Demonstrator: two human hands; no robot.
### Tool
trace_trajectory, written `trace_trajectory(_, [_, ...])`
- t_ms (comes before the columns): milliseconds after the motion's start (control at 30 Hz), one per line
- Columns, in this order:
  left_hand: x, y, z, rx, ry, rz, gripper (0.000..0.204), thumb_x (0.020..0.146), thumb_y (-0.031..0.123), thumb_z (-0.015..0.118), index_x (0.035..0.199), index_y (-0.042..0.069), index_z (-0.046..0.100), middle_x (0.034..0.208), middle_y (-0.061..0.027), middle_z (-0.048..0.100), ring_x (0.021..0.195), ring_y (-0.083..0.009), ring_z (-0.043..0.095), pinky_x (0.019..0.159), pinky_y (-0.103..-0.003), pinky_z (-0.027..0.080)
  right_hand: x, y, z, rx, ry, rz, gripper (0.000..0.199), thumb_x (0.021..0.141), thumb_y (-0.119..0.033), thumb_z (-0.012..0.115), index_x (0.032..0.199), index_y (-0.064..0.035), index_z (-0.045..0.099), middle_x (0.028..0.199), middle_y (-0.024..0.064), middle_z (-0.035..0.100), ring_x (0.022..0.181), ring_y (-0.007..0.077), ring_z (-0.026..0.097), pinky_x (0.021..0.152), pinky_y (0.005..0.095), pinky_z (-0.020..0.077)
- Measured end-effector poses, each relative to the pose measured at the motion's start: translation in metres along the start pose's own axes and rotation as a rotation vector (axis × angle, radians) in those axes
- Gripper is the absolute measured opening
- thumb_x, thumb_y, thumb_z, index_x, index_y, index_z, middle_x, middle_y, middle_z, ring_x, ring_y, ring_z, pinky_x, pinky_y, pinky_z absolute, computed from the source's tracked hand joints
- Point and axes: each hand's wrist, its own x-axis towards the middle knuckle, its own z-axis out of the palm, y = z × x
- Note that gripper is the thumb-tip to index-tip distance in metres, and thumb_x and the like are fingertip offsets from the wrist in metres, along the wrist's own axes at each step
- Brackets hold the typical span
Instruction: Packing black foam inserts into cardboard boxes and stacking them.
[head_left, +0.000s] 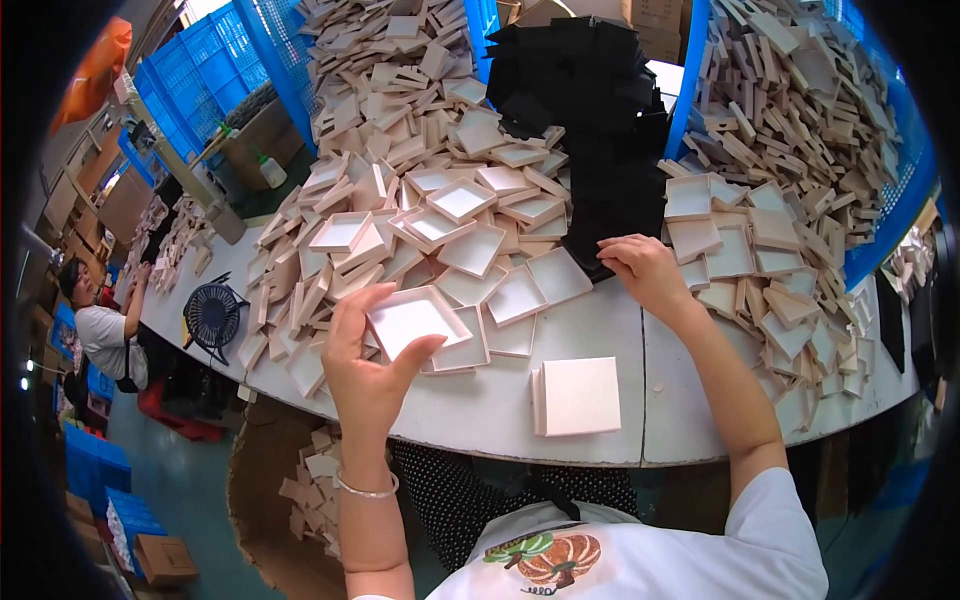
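Note:
Between the thumb and fingers of my left hand is a shallow, square, cream box tray, tilted so that its white inside shows. My right hand reaches to the near edge of a pile of black sheets. Its fingertips are pinched together at a black corner there. Below, near the table's front edge, a closed square cream box lies flat, apparently on another piece that juts out at its left.
A heap of similar trays covers the table's left; another heap fills the right beside a blue crate. A small black fan stands at the left edge. Below is a carton of pieces. A person works at far left.

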Motion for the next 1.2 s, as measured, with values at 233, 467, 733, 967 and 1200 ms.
trace_trajectory(233, [-0.050, 0.019, 0.065, -0.627, -0.257, 0.444, 0.085, 0.058, 0.049, 0.089, 0.123, 0.005, 0.057, 0.127, -0.0142, 0.053, 0.124, -0.0309, 0.052, 0.103, -0.043, 0.044, 0.005, -0.005, 0.000, -0.021, 0.188, -0.055, 0.009, 0.085, -0.007, 0.068, 0.094, -0.0060, 0.072, 0.104, 0.0064, 0.073, 0.099, 0.0244, 0.067, 0.083, 0.0363, 0.0499])
trace_trajectory(467, [-0.071, -0.003, 0.101, -0.504, -0.380, 0.346, 0.096, 0.057, 0.042, 0.092, 0.134, 0.007, 0.049, 0.136, -0.0130, 0.048, 0.127, -0.0327, 0.047, 0.107, -0.045, 0.040, -0.025, -0.093, -0.067, -0.164, 0.373, -0.401, 0.022, 0.077, -0.007, 0.069, 0.098, -0.0062, 0.072, 0.105, 0.0053, 0.070, 0.097, 0.0226, 0.067, 0.080, 0.0339, 0.0495])
trace_trajectory(733, [-0.082, -0.008, 0.114, -0.744, -0.491, 0.167, 0.124, 0.059, 0.007, 0.087, 0.155, 0.013, 0.009, 0.136, -0.0191, 0.041, 0.127, -0.0276, 0.044, 0.105, -0.039, 0.042, -0.096, -0.153, -0.071, -0.168, -0.058, -0.422, 0.030, 0.072, -0.016, 0.068, 0.099, -0.0035, 0.070, 0.100, 0.0050, 0.064, 0.087, 0.0185, 0.062, 0.072, 0.0310, 0.0449])
trace_trajectory(967, [-0.079, -0.003, 0.109, -0.717, -0.501, 0.208, 0.117, 0.064, 0.013, 0.089, 0.153, 0.009, 0.014, 0.136, -0.0169, 0.039, 0.125, -0.0279, 0.046, 0.104, -0.041, 0.043, -0.082, -0.151, -0.062, 0.004, -0.160, -0.272, 0.025, 0.074, -0.024, 0.074, 0.095, -0.0101, 0.072, 0.098, 0.0016, 0.066, 0.083, 0.0182, 0.062, 0.073, 0.0325, 0.0461])
trace_trajectory(1200, [-0.079, 0.001, 0.108, -0.618, -0.506, 0.248, 0.109, 0.065, 0.021, 0.090, 0.150, 0.004, 0.023, 0.132, -0.0135, 0.042, 0.127, -0.0263, 0.043, 0.107, -0.038, 0.037, -0.055, -0.037, -0.081, -0.385, 0.162, 0.118, 0.027, 0.077, -0.018, 0.078, 0.098, -0.0056, 0.067, 0.113, 0.0113, 0.064, 0.108, 0.0303, 0.059, 0.098, 0.0466, 0.0415])
